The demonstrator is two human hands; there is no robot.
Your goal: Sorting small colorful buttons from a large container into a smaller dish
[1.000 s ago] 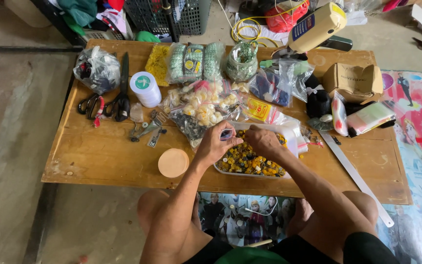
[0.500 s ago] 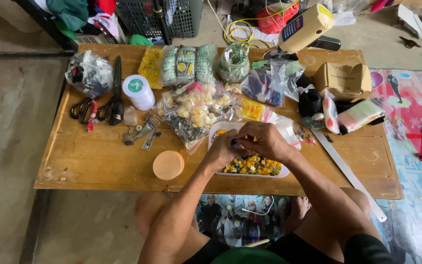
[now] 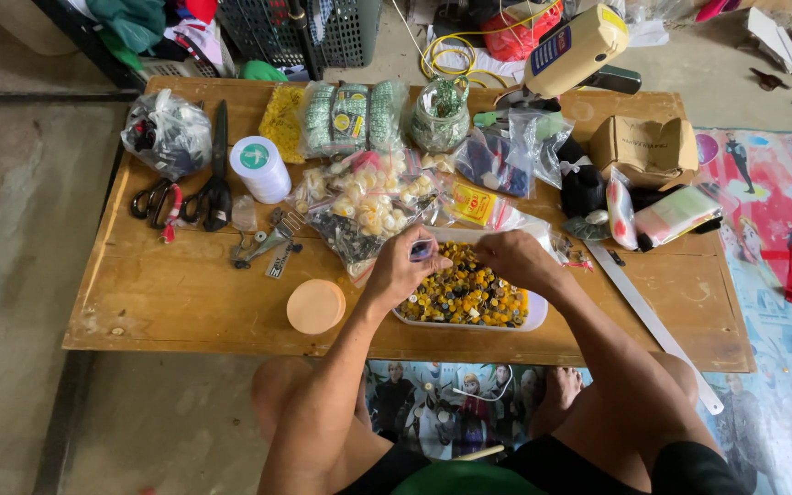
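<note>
Bags of buttons [image 3: 364, 206], a thread spool [image 3: 260, 168] and scissors [image 3: 213, 174] crowd our wooden surface [image 3: 185, 293]. Our left hand [image 3: 402, 268] pinches a small dark piece [image 3: 422, 249] in narrowed fingers above the white tray [image 3: 535, 316]; our right hand [image 3: 517, 258] rests curled just beside.

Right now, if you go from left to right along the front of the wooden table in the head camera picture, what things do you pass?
Round peach-coloured lid → left hand pinching a small dark piece → white tray full of yellow and dark buttons → right hand → long metal ruler.
</note>
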